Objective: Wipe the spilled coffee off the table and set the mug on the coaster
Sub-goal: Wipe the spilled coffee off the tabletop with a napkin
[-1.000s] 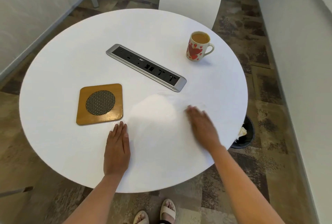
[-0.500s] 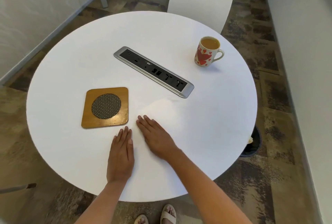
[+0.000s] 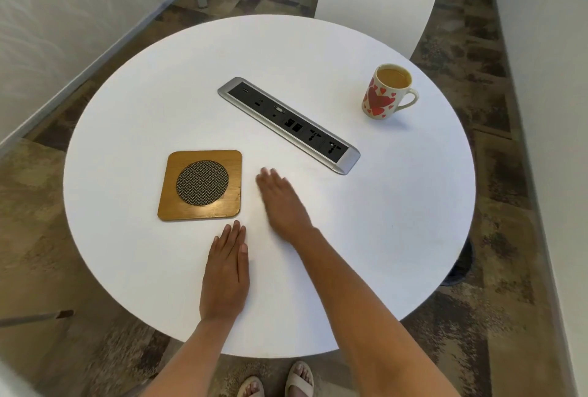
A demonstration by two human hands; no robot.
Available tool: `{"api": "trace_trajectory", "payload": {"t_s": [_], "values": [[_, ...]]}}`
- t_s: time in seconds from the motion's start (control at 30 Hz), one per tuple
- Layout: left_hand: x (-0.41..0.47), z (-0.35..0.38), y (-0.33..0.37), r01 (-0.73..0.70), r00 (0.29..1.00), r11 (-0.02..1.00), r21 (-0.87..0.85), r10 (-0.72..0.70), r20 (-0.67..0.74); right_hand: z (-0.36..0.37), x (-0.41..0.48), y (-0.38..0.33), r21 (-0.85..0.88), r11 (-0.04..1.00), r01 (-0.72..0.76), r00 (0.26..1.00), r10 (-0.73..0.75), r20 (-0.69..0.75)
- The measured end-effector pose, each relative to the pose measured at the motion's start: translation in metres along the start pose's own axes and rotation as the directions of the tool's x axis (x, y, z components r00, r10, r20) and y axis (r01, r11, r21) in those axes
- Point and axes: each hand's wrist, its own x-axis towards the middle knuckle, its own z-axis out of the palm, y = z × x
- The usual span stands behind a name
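The cream mug (image 3: 386, 91), printed with red hearts and full of milky coffee, stands upright at the far right of the round white bench (image 3: 159, 78), well apart from the square wooden coaster (image 3: 201, 185) with its woven mesh disc. A silver socket strip (image 3: 289, 124) lies between them. Both hands lie flat with straight fingers: the left hand (image 3: 226, 272) near the edge, the right hand (image 3: 281, 202) blurred beside the coaster.

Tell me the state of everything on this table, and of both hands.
table: no spill visible.
coaster: flat, nothing on it.
mug: upright, full of coffee, on bare table, off the coaster.
left hand: flat, palm down on the table.
right hand: open, blurred, beside the coaster; no cloth discernible.
socket panel: nothing plugged in.
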Motion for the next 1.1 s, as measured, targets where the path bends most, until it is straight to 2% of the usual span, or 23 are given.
{"api": "trace_trajectory", "payload": {"t_s": [0.2, 0.33, 0.43, 0.6, 0.7, 0.87, 1.1], "values": [[0.0, 0.0, 0.0, 0.015, 1.0, 0.998, -0.066, -0.017, -0.019, -0.003, -0.045, -0.006, 0.063, 0.984, 0.166, 0.982, -0.171, 0.077], [0.0, -0.005, -0.002, 0.079, 0.992, 0.961, -0.265, -0.101, -0.072, 0.008, -0.08, -0.03, 0.09, 0.973, 0.212, 0.972, -0.22, 0.089], [-0.001, -0.011, -0.006, 0.119, 0.987, 0.889, -0.442, -0.153, -0.043, 0.016, -0.102, -0.049, 0.119, 0.955, 0.273, 0.951, -0.286, 0.114], [0.001, -0.022, -0.007, 0.277, 0.959, 0.708, -0.65, -0.241, 0.145, 0.025, -0.141, -0.08, 0.079, 0.939, 0.336, 0.918, -0.345, 0.196], [0.001, -0.025, -0.006, 0.298, 0.954, 0.716, -0.632, -0.238, 0.181, 0.033, -0.164, -0.094, -0.03, 0.941, 0.338, 0.928, -0.328, 0.179], [0.001, -0.022, -0.007, 0.251, 0.965, 0.842, -0.478, -0.177, 0.194, 0.038, -0.195, -0.099, -0.198, 0.917, 0.347, 0.919, -0.291, 0.265], [-0.001, -0.018, -0.01, 0.167, 0.969, 0.93, -0.326, -0.094, 0.228, 0.027, -0.237, -0.041, -0.36, 0.819, 0.446, 0.889, -0.358, 0.287]]}}
